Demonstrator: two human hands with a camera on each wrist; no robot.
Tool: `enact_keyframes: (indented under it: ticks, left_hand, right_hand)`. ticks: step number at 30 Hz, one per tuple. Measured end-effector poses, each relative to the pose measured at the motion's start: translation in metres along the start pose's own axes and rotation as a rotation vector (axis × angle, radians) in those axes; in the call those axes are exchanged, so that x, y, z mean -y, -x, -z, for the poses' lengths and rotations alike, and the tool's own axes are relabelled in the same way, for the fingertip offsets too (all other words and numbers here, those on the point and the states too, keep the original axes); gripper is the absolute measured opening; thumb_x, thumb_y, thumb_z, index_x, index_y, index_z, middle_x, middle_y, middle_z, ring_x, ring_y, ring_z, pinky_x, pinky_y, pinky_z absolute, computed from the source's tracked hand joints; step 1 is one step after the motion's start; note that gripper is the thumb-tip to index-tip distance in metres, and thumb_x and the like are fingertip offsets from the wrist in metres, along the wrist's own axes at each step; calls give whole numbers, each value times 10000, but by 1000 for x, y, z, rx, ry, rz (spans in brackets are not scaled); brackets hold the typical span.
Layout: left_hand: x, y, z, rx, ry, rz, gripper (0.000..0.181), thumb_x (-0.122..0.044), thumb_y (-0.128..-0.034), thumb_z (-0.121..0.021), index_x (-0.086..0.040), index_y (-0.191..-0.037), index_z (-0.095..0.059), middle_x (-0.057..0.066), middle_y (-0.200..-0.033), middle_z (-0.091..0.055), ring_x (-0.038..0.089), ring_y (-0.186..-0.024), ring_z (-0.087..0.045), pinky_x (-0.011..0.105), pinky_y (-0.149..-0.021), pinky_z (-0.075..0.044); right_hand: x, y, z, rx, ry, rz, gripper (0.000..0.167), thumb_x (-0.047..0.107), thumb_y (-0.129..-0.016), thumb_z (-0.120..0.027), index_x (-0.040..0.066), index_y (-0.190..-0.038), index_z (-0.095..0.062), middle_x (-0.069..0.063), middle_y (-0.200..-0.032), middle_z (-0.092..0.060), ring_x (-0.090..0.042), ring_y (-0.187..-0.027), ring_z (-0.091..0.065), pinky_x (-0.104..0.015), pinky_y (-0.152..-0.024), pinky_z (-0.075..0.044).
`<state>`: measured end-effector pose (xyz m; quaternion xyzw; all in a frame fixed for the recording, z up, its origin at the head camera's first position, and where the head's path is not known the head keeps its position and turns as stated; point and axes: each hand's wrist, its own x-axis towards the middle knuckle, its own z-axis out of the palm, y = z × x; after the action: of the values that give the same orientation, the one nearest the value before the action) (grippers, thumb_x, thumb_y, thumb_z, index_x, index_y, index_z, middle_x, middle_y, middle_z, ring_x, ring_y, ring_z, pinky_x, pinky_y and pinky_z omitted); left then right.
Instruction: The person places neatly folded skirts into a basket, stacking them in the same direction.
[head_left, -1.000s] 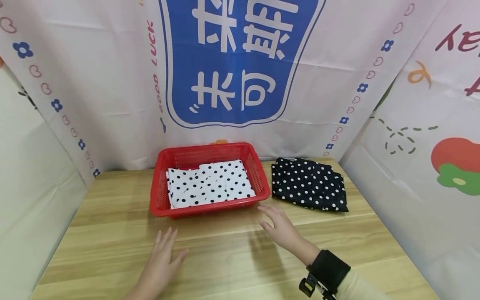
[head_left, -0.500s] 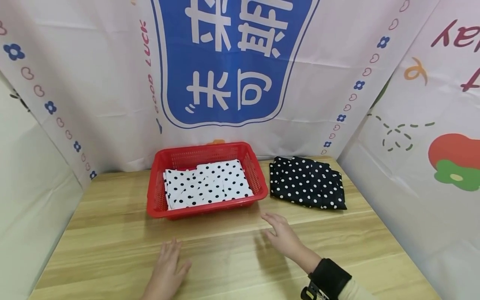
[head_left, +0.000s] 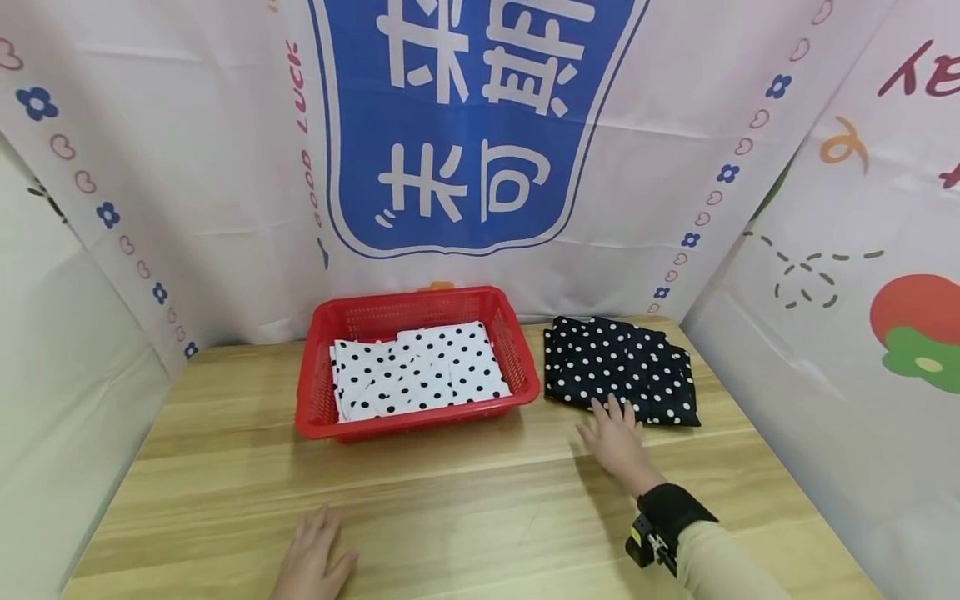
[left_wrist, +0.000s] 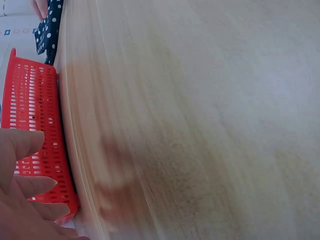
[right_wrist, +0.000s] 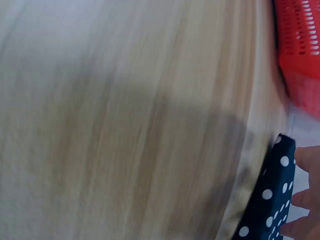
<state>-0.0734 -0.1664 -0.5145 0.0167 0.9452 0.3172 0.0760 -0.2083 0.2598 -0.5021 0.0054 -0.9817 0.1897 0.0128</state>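
Observation:
A folded black cloth with white dots [head_left: 618, 367] lies on the table to the right of a red plastic basket [head_left: 420, 423]. My right hand [head_left: 618, 442] is at the cloth's front edge, fingers spread; whether the fingertips touch it I cannot tell. The right wrist view shows those fingers [right_wrist: 306, 200] beside the black cloth [right_wrist: 270, 192]. Inside the basket lies a folded white cloth with black dots [head_left: 420, 371]. My left hand [head_left: 311, 557] is over the table's front part with loose fingers, holding nothing, in front of the basket.
The wooden table [head_left: 465, 517] is bounded at the back by a hanging printed cloth wall [head_left: 247, 167]. Side walls [head_left: 810, 400] of cloth stand at the left and right. A black wrist strap with a small camera [head_left: 671, 517] is on my right wrist.
My right hand has moved right, from in front of the basket's corner to the black cloth's front edge. The left hand has drawn back slightly toward me. Basket and cloths stay put.

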Motion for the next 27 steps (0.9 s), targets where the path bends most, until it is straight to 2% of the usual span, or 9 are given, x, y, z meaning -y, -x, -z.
enact_keyframes:
  ticks: [5,9,16,19,22,27]
  left_hand:
    - [4,0,2,23,15,23,582,-203,-913,-669,155,-1322,-460,431,-1409,-295,632,-1308,-162,696,-1043,-214]
    - [8,1,1,20,14,22,602,-230,-913,-666,159,-1320,-455,441,-1399,-295,643,-1297,-172,699,-1038,-222]
    - [16,7,-5,-45,-2,-32,579,-250,-891,-677,153,-1270,-506,458,-1348,-348,670,-1251,-230,710,-1003,-272]
    - [16,6,-6,-25,12,-20,584,-253,-896,-670,152,-1280,-497,457,-1359,-334,667,-1261,-215,707,-1013,-259]
    - [15,5,-5,-3,17,-9,593,-254,-905,-664,155,-1294,-480,456,-1373,-315,664,-1271,-196,707,-1021,-246]
    - [14,6,-4,-8,17,-19,583,-232,-903,-665,167,-1285,-479,458,-1362,-329,668,-1264,-207,709,-1015,-253]
  right_hand:
    - [-11,-13,-6,-23,63,-19,642,375,-977,-548,-52,-1433,-399,-349,-1505,-221,-580,-1376,-90,-756,-1040,-108]
    - [-16,-23,-9,-3,72,-47,670,409,-980,-532,-44,-1448,-377,-367,-1510,-179,-602,-1370,-39,-763,-1037,-75]
    - [-27,-35,-12,83,102,-86,676,471,-990,-479,29,-1487,-355,-359,-1526,-134,-643,-1340,-70,-758,-1037,-122]
    - [-33,-33,-13,119,120,-82,678,485,-985,-480,50,-1490,-361,-354,-1525,-152,-652,-1323,-133,-750,-1031,-177]
    - [-35,-28,-14,124,130,-69,683,495,-972,-501,55,-1480,-384,-361,-1509,-189,-655,-1305,-182,-744,-1019,-219]
    - [-28,-11,-10,151,102,-56,683,507,-960,-519,58,-1464,-418,-369,-1491,-217,-662,-1296,-193,-748,-1008,-234]
